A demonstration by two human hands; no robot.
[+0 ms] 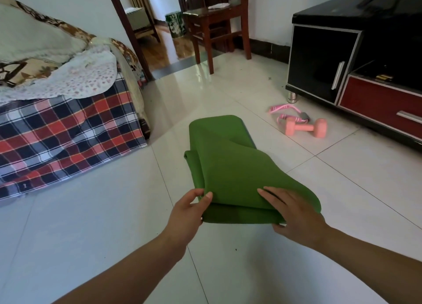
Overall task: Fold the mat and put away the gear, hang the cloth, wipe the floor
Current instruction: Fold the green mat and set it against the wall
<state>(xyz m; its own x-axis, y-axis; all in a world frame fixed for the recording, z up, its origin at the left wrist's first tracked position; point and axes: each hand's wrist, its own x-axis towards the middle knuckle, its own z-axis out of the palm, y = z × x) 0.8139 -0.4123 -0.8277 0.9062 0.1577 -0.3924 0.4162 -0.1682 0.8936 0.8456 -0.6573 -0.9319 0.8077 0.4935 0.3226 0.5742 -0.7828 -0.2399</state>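
Mat: the green mat (228, 164) lies folded in loose layers on the tiled floor (109, 223), out in the open stretch between the bed and the cabinet, with its near end lifted in both hands.
Left hand: the left hand (190, 209) grips the near left corner of the mat.
Left fingers: the thumb is pressed on the top layer and the fingers (196, 192) curl round the left edge, clamped on the mat.
Right hand: the right hand (294, 212) holds the near right corner.
Right fingers: the fingers (271, 193) lie nearly straight and close together on the top layer, and the thumb tucks under the near edge, so the fold is pinched between them.
Gear: a pink dumbbell (306, 127) rests on the floor beside the cabinet's front, touching a pink skipping rope (284, 111) bunched just behind it; both lie well apart from the mat.
Bed: a bed (68, 132) with a plaid cover and a crumpled pale blanket stands along the left side of the floor.
Cabinet: a black and red cabinet (331, 64) stands on the right.
Chair: a wooden chair (217, 22) stands at the far edge of the floor by the doorway.
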